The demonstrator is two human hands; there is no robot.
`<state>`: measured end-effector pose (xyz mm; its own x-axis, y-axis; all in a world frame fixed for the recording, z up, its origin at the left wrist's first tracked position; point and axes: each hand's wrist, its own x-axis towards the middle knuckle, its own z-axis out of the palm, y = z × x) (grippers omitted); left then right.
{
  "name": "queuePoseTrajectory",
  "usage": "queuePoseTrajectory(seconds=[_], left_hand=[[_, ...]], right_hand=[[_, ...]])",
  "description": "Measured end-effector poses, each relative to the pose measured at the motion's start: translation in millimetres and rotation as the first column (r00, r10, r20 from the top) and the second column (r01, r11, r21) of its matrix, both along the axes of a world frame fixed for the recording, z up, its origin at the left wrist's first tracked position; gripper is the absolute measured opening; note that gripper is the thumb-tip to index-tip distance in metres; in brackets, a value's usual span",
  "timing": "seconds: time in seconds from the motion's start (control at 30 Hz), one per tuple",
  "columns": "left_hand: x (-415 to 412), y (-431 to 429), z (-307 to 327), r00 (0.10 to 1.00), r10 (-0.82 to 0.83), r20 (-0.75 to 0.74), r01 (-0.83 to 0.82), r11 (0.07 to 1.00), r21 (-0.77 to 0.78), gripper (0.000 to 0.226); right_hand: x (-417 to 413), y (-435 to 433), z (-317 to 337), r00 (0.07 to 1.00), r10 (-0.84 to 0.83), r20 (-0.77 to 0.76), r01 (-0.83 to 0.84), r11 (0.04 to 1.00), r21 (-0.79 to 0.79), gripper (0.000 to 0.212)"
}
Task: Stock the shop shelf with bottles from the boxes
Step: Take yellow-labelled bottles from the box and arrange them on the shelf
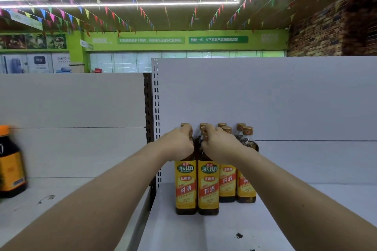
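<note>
On the right-hand bay's white shelf, the fingers of your left hand are curled tight round the neck and cap of the front-left cooking-wine bottle. The fingers of your right hand grip the neck of the front-right cooking-wine bottle in the same way. Both bottles stand upright, touching side by side, bases on the shelf, yellow labels facing you. Your knuckles sit just beside each other. Directly behind stand the rear bottles, same label, gold caps showing above your hands. A perforated upright borders the bay at left. Beyond it, in the neighbouring bay, a dark orange-capped bottle appears blurred. A dark smudge marks the shelf's near edge.
</note>
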<state>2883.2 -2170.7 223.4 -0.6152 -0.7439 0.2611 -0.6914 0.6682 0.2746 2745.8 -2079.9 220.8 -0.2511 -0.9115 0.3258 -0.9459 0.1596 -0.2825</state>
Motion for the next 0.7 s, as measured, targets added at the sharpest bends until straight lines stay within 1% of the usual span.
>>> queuePoseTrajectory(seconds=[0.07, 0.17, 0.23, 0.37, 0.43, 0.5, 0.6, 0.7], left_hand=[[0, 1, -1, 1.000, 0.004, -0.012, -0.004, 1.000, -0.002, 0.038], [0, 2, -4, 0.999, 0.002, -0.033, -0.003, 1.000, -0.023, 0.027], [1, 4, -5, 0.999, 0.002, -0.038, -0.004, 0.999, -0.046, 0.024], [3, 9, -8, 0.998, 0.032, -0.049, -0.037, 0.994, -0.105, 0.034], [4, 15, -13, 0.996, 0.057, -0.066, -0.068, 0.984, -0.164, 0.039], [6, 23, -21, 0.987, 0.082, -0.138, -0.111, 0.970, -0.217, 0.042], [9, 35, -34, 0.966, 0.091, -0.242, -0.152, 0.957, -0.247, 0.044], [16, 44, -46, 0.950, 0.075, -0.302, -0.151, 0.960, -0.235, 0.058]], right_hand=[[3, 2, -4, 1.000, -0.010, 0.018, 0.010, 1.000, -0.016, 0.046], [7, 3, -8, 0.999, -0.034, 0.014, 0.034, 0.999, -0.022, 0.045], [9, 3, -9, 0.999, -0.050, 0.007, 0.050, 0.998, -0.025, 0.045], [10, 2, -11, 0.996, -0.094, 0.004, 0.094, 0.994, -0.046, 0.049], [12, 4, -16, 0.994, -0.105, -0.026, 0.102, 0.990, -0.094, 0.049], [14, 7, -23, 0.991, -0.119, -0.055, 0.108, 0.980, -0.167, 0.047], [19, 13, -32, 0.988, -0.142, -0.058, 0.123, 0.960, -0.254, 0.051], [26, 23, -38, 0.987, -0.152, -0.045, 0.134, 0.951, -0.280, 0.058]])
